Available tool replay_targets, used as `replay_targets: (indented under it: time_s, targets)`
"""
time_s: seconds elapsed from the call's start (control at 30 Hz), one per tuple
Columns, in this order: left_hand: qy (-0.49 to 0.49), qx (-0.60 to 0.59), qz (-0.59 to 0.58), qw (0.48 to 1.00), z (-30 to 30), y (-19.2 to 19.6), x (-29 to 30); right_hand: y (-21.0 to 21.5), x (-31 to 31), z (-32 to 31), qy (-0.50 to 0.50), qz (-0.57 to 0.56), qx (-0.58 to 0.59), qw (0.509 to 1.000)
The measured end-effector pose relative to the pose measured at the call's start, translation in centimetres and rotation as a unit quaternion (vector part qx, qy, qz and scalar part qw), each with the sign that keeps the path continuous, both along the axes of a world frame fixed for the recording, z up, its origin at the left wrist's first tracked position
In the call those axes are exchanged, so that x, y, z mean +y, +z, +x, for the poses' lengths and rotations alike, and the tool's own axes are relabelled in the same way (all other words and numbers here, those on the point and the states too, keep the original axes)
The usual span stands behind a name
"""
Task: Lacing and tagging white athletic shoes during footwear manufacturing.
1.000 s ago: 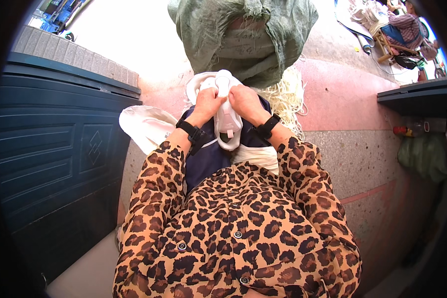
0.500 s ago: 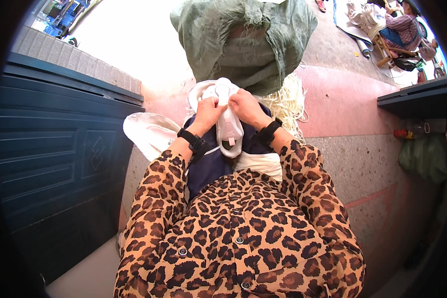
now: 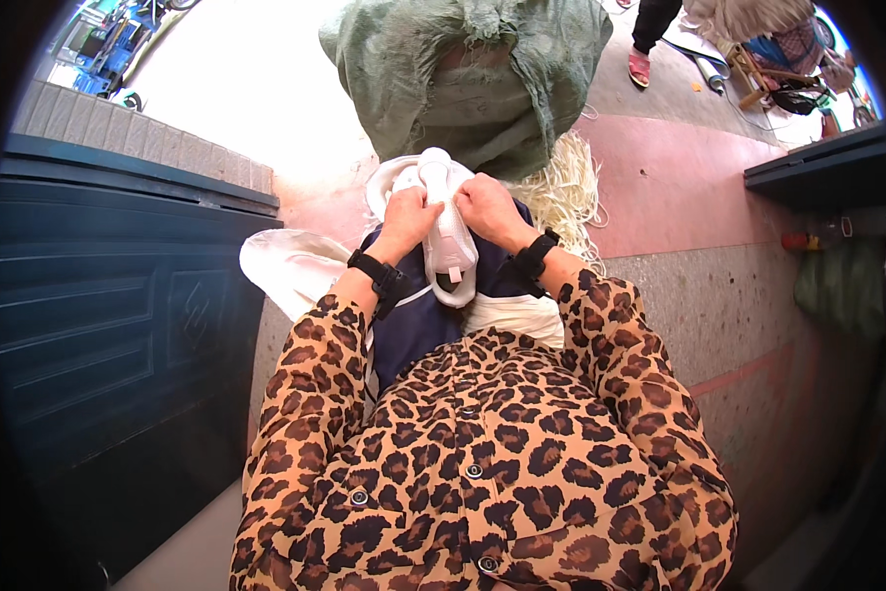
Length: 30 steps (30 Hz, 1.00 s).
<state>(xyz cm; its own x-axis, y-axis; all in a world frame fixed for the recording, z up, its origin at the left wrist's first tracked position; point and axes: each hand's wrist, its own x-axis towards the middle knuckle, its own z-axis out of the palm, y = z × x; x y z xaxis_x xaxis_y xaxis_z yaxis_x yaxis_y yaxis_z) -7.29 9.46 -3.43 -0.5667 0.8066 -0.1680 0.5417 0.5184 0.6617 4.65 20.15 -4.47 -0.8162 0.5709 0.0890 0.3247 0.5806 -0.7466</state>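
A white shoe (image 3: 450, 254) with a pale tab at its heel lies lengthwise over my dark-clad lap, heel toward me. From its left side my left hand (image 3: 407, 219) pinches it with closed fingers. Opposite, my right hand (image 3: 490, 211) is closed on the other side of the same shoe, thumb and fingers together. Whether a lace is between the fingertips is too small to tell. Another white piece, rounded like a shoe part (image 3: 384, 177), shows just beyond my left hand. A bundle of off-white strands (image 3: 514, 317) rests at my lap near the heel.
Ahead stands a big green woven sack (image 3: 463, 89), with a heap of cream laces (image 3: 573, 182) beside it. A white pouch-like piece (image 3: 293, 264) lies left of my knee. Dark blue panelled door (image 3: 78, 315) on the left. Another person's leg and red shoe (image 3: 639, 68) are far right.
A person's leg in dark trousers and a red shoe has come further into view at the upper right. My hands keep nearly the same hold on the shoe; the view has shifted slightly.
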Motion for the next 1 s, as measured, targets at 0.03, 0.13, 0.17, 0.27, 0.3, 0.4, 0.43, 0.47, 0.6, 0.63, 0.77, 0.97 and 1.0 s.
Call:
replay_targets:
  time_s: [0.03, 0.13, 0.17, 0.27, 0.3, 0.4, 0.43, 0.47, 0.6, 0.63, 0.77, 0.97, 1.0]
  targets:
    - [-0.002, 0.01, -0.005, 1.0, 0.0, -0.1, 0.1, -0.4, 0.0, 0.1, 0.002, 0.011, 0.017, 1.0]
    - [0.021, -0.01, -0.006, 1.0, 0.0, -0.6, 0.1, 0.0, 0.0, 0.2, 0.01, 0.0, -0.003, 1.0]
    - [0.019, -0.01, -0.007, 1.0, 0.0, -0.5, 0.1, 0.0, 0.0, 0.2, 0.008, -0.001, -0.004, 1.0]
    - [0.038, -0.058, 0.012, 0.998, -0.1, -0.6, 0.1, -0.2, 0.1, -0.1, 0.01, 0.014, 0.006, 1.0]
    - [0.042, -0.069, 0.017, 0.997, -0.2, -0.9, 0.1, -0.3, 0.1, -0.3, 0.019, 0.018, 0.006, 1.0]
    - [0.045, -0.085, 0.027, 0.995, -0.5, -1.7, -0.1, -0.5, -0.3, -0.7, 0.029, 0.045, 0.011, 0.999]
    - [0.046, -0.089, 0.032, 0.994, -0.5, -1.9, -0.2, -0.5, -0.4, -0.8, 0.031, 0.069, 0.017, 0.997]
    - [0.045, -0.089, 0.032, 0.995, -0.5, -1.9, -0.1, -0.6, -0.4, -0.8, 0.03, 0.068, 0.017, 0.997]
    - [0.046, -0.115, 0.035, 0.992, -0.5, -1.7, -0.2, -0.9, -0.1, -1.0, 0.07, 0.081, 0.049, 0.993]
    - [0.041, -0.115, 0.029, 0.992, -0.5, -1.7, -0.2, -0.9, 0.0, -1.1, 0.083, 0.071, 0.057, 0.992]
    - [0.04, -0.121, 0.015, 0.992, -0.2, -0.7, -0.4, -1.4, 0.1, -1.4, 0.065, 0.001, 0.056, 0.996]
    - [0.046, -0.09, 0.077, 0.992, 0.2, 0.1, -1.8, -0.9, 0.2, -1.2, 0.027, -0.111, 0.081, 0.99]
    - [0.038, -0.053, 0.069, 0.995, 0.4, 0.4, -1.6, -1.0, 0.1, -1.4, 0.063, -0.035, 0.115, 0.991]
